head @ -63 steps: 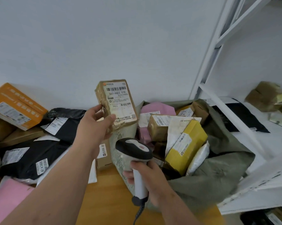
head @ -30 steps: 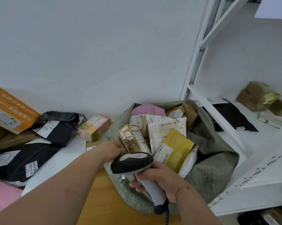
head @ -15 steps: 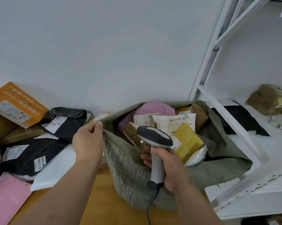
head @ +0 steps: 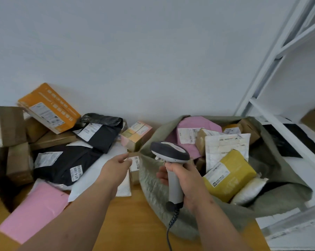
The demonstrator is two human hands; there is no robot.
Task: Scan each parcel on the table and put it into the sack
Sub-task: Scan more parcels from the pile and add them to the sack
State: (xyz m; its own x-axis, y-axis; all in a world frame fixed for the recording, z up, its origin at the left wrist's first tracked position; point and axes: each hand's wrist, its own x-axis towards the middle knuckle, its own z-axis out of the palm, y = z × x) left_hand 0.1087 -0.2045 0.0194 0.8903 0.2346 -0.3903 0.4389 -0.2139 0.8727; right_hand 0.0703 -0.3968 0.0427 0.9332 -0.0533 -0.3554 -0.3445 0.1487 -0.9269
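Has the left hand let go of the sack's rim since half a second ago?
Yes. The left hand has left the green sack rim and shifted left, toward the small brown box beside the sack, holding nothing.

We note soft, even, fairly bright light with only faint shadows under the parcels, no glare, slight blur across the whole frame, and wide-angle bowing that bends the white shelf frame (head: 272, 73) toward the right edge.
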